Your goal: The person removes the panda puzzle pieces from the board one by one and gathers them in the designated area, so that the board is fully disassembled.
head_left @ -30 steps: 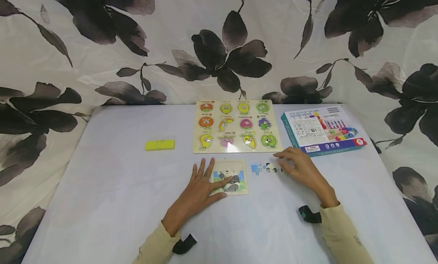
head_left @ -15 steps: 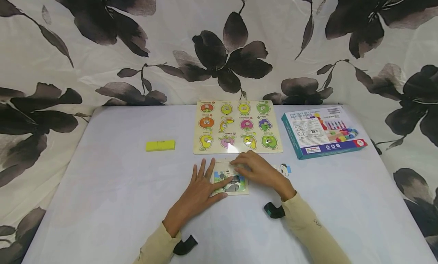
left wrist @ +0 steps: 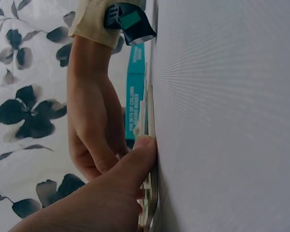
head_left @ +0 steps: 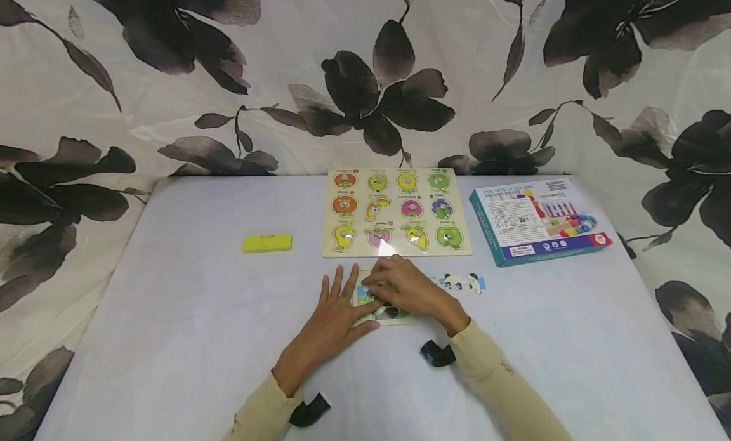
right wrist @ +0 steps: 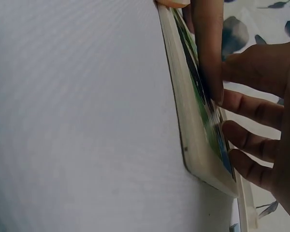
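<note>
Puzzle [right wrist: 189, 111] lies flat on the white surface [head_left: 171, 301], in front of the fruit board [head_left: 394, 216]. Pale wooden rim; green, blue and black picture inside, partly covered by both hands.

Left hand [head_left: 328, 320]: palm down at the puzzle's left side, fingers straight and spread. Index finger reaches across the picture; thumb rests at the near edge.

Right hand [head_left: 414, 293]: over the right and far part of the puzzle, fingers bent, tips down at the picture beside the left index finger. Cannot tell whether a piece is pinched; the tips are partly hidden in each view. The hands overlap slightly in the head view.

Loose pieces [head_left: 455, 280]: short row just right of the right hand, blue, with a black-and-white panda face among them.

Fruit board: twelve fruits, three rows of four, light glare near its front edge. Box [head_left: 542, 216], teal-sided and printed, stands right of the board, near it. Yellow block [head_left: 267, 243] lies left of the board, well apart. Floral cloth [head_left: 285, 35] hangs behind.
</note>
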Demonstrator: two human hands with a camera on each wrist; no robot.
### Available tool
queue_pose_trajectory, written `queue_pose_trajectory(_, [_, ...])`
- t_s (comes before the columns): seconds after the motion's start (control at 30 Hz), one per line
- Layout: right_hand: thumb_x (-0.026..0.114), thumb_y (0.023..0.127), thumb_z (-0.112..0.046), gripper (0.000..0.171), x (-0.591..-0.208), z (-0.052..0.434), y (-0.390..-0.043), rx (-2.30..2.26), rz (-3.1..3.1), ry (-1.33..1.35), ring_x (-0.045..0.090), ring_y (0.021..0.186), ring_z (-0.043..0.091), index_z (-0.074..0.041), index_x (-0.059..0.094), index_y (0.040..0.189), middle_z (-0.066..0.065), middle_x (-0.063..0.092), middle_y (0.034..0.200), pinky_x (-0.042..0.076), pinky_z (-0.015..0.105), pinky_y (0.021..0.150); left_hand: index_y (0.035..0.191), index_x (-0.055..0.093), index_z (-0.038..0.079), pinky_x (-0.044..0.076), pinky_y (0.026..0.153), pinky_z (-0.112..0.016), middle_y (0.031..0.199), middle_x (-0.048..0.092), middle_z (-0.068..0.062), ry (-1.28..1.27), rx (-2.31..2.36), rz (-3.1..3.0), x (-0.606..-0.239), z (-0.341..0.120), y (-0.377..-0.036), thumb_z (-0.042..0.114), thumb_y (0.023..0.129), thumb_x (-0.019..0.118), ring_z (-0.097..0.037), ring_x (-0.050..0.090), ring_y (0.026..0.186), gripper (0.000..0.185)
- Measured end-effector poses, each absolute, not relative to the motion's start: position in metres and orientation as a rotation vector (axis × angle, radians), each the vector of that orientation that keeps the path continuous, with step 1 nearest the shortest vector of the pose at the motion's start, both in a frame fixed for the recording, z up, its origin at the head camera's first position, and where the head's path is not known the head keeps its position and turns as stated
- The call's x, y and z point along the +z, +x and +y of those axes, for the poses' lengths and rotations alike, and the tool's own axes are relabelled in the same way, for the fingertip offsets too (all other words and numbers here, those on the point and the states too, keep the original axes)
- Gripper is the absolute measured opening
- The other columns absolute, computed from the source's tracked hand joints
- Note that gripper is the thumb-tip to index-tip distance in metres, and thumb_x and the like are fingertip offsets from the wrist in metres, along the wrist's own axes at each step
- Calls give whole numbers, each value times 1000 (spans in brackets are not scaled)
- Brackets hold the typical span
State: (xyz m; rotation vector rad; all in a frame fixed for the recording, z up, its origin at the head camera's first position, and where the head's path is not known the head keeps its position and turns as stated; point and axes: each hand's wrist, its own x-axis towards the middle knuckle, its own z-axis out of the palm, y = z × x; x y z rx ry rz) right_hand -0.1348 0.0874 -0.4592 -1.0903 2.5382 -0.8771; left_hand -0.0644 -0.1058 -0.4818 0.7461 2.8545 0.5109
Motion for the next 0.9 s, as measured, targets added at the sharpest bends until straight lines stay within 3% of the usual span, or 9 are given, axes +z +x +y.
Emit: queue_pose_trajectory(0.9, [63,91,-15,21,-460,81,-130,-904,2535,-1108,51,98,15,-12,72,110,-3,64,106,41,35,86,134,56,28,2,111,-65,158,7,-21,746,578,2835,-480,-108,-64,52,93,51,-47,-4,143,48])
